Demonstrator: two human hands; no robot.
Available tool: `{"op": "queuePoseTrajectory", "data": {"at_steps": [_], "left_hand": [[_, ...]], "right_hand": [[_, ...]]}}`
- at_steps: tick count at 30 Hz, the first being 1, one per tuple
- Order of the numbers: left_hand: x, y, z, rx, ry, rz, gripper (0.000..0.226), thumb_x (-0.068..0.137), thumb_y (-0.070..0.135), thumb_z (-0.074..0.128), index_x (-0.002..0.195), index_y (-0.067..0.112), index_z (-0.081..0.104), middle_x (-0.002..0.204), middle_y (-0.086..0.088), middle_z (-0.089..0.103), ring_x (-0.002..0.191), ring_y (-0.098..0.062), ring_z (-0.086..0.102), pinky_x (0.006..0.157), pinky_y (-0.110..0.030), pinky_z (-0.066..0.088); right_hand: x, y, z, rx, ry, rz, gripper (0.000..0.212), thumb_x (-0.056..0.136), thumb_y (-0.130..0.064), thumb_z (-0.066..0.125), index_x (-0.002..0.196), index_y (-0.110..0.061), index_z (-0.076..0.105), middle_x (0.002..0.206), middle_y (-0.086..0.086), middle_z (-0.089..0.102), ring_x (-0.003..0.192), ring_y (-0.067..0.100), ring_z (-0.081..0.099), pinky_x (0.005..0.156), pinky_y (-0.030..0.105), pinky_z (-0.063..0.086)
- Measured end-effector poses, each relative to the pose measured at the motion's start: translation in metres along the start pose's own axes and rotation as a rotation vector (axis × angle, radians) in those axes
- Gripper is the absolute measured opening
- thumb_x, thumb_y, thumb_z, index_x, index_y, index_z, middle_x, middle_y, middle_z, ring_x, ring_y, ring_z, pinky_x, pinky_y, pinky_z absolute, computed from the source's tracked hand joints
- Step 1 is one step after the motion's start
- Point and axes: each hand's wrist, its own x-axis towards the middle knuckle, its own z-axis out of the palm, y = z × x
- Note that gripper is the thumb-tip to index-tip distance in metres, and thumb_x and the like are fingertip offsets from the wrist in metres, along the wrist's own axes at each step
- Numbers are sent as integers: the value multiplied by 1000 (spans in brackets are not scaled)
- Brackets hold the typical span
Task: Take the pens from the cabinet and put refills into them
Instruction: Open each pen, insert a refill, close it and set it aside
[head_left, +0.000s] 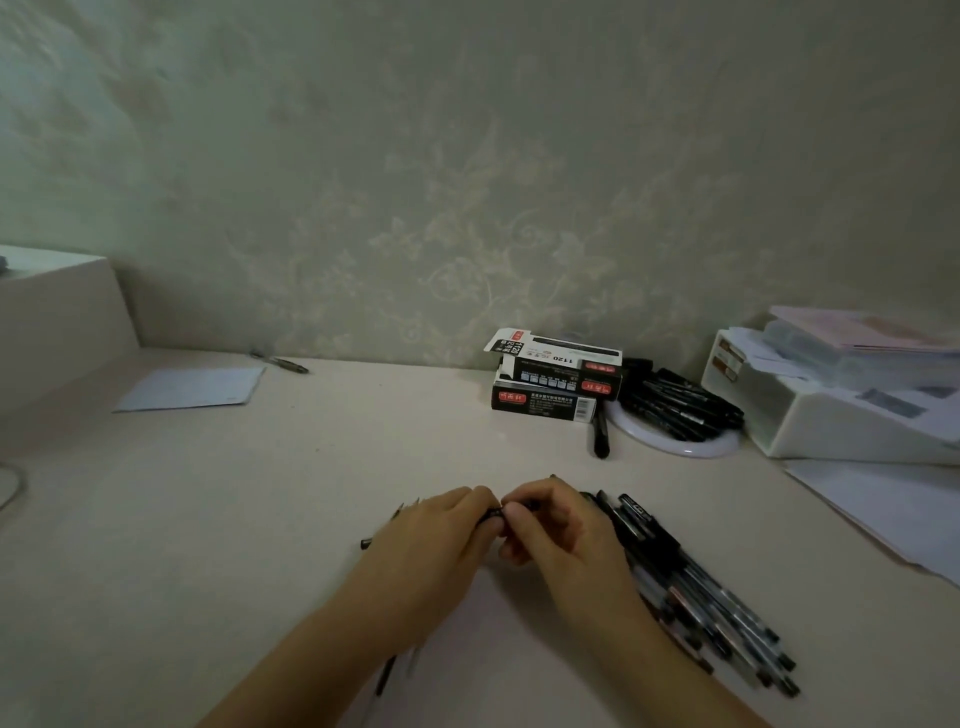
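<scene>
My left hand (439, 540) and my right hand (556, 530) meet above the middle of the desk, and both pinch a short black pen (492, 514) between their fingertips. Most of that pen is hidden by the fingers. Just right of my right hand lies a heap of several black and clear pens (701, 587). A few thin refills and small pen parts (387, 670) lie under and left of my left forearm. Two stacked black refill boxes (558, 379) stand at the back, the upper one with its flap open.
A white round dish (675, 441) heaped with black pens sits beside the boxes, with one black pen (601, 434) lying before them. A white organiser tray (831, 415) with papers fills the right. A pale sheet (192, 389) and a pen (283, 361) lie back left.
</scene>
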Motion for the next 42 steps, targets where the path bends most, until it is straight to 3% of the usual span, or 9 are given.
{"op": "queuePoseTrajectory", "data": {"at_steps": [4,11,17,20,25,30,33,37,42], "left_hand": [[-3,8,0,93,48,-11,26,101,42,30,98,28,52,90,12,56,77,-8,52,71,-23,40],[-7,17,-1,228,56,18,25,101,41,31,94,23,47,90,7,59,76,-16,56,68,-33,45],[-8,19,-1,299,83,-3,27,100,46,29,83,27,35,74,8,49,69,-18,57,52,-30,27],[-8,22,-2,358,136,7,31,98,52,29,78,29,34,71,5,60,66,-19,59,48,-30,19],[-3,14,-7,396,140,-73,51,89,70,21,71,27,40,67,2,63,64,-17,59,51,-29,29],[-1,10,-12,346,92,-159,56,84,73,12,78,25,39,67,4,57,63,-16,54,52,-29,32],[-2,4,-15,273,113,-171,35,97,56,22,90,24,33,61,8,46,54,-13,46,48,-28,29],[-3,-3,-19,117,107,-123,17,101,36,32,91,22,32,73,7,49,58,-14,47,51,-29,35],[-2,-5,-14,100,67,-10,14,99,36,43,91,24,42,88,9,46,71,-12,49,66,-34,47]], "right_hand": [[-6,-5,-4,8,-25,8,15,94,-12,62,89,-24,69,78,3,70,68,14,65,68,23,53],[-12,-11,-8,5,-30,-8,7,94,-6,61,94,-10,67,75,0,71,64,10,63,63,20,52],[-16,-20,-8,-25,-16,-10,9,95,-7,60,96,-1,66,76,7,69,64,11,60,64,21,52],[-14,-22,-9,-31,-6,8,12,96,-8,59,95,1,66,75,9,66,63,9,58,63,20,50],[-9,-20,-10,-10,24,39,12,96,-12,60,92,-4,68,68,0,68,60,6,59,61,17,49],[-6,-23,-7,-9,118,16,6,93,-13,64,91,-14,70,76,2,72,66,10,68,64,17,53],[-6,-23,-15,-284,116,-31,6,92,-19,65,89,-24,66,78,-6,71,72,5,69,67,16,54],[-13,-20,-18,-813,-160,-157,5,89,-34,60,89,-30,58,83,-14,61,83,1,56,69,18,49],[-9,-18,-21,-936,-202,-230,6,85,-28,61,84,-27,55,84,-13,57,89,3,45,73,24,46]]}}
